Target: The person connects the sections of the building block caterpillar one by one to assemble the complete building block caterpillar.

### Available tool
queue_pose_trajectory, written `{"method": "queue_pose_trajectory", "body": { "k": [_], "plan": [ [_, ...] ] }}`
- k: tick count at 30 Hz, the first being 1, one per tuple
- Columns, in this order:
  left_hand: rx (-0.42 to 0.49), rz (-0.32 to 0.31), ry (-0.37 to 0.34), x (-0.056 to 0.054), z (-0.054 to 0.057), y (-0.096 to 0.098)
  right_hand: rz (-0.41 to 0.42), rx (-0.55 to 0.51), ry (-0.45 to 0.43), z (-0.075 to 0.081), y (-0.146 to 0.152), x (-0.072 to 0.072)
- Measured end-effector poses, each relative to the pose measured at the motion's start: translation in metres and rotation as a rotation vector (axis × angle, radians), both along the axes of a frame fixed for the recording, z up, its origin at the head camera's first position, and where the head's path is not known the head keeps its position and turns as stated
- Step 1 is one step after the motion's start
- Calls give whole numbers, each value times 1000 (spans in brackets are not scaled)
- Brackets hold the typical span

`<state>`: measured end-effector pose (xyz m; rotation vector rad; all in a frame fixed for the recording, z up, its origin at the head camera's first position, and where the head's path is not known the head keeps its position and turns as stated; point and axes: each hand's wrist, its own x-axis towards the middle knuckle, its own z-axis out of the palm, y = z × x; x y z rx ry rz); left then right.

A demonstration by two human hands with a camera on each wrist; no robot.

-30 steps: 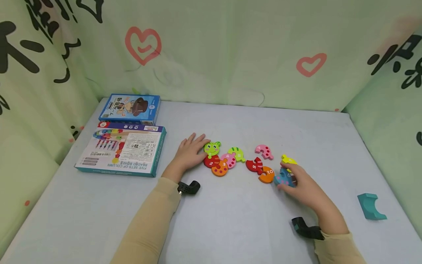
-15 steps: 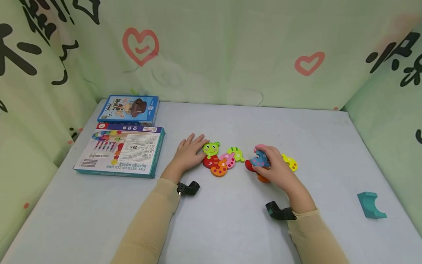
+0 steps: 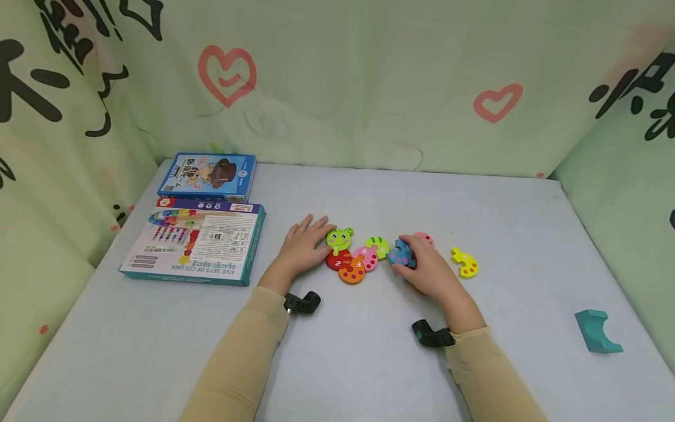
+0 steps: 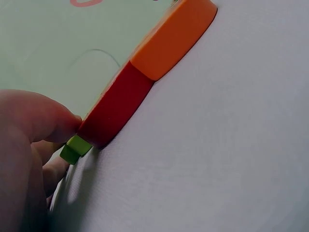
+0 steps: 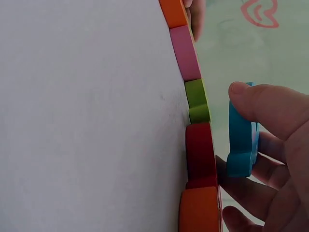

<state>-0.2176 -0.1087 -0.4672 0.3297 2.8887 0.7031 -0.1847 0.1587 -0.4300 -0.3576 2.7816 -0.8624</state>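
My left hand (image 3: 304,249) lies on the table beside a joined wooden caterpillar puzzle, its fingertips and thumb at the smiling green head piece (image 3: 338,239) and red piece (image 4: 116,106). Orange (image 3: 351,272), pink (image 3: 366,257) and striped green (image 3: 377,246) pieces follow in the chain. Between thumb and fingers, my right hand (image 3: 429,269) pinches a blue puzzle piece (image 5: 240,130), held just right of the striped green one. Below it in the right wrist view are another red piece (image 5: 200,152) and an orange one (image 5: 198,210), which the right hand hides in the head view.
A spotted pink piece (image 3: 425,237) shows behind the right hand. Farther right lie a yellow piece (image 3: 465,262) and a teal curved block (image 3: 597,332). Two boxes, one blue (image 3: 208,176) and one with beads printed on it (image 3: 195,240), lie at the left.
My right hand has carried the blue piece left from beside the yellow piece to the end of the chain. The yellow piece is uncovered. My left hand stays in place.
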Motion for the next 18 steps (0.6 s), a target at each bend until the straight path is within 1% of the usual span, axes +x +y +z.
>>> {"method": "queue_pose_trajectory", "body": {
  "k": [5, 12, 18],
  "plan": [
    [0, 1, 1, 0, -1, 0, -19, 61, -1, -2, 0, 1],
    [-2, -4, -4, 0, 0, 0, -5, 89, -29, -3, -1, 4],
    [1, -3, 0, 1, 1, 0, 3, 113, -38, -4, -4, 2]
  ]
}}
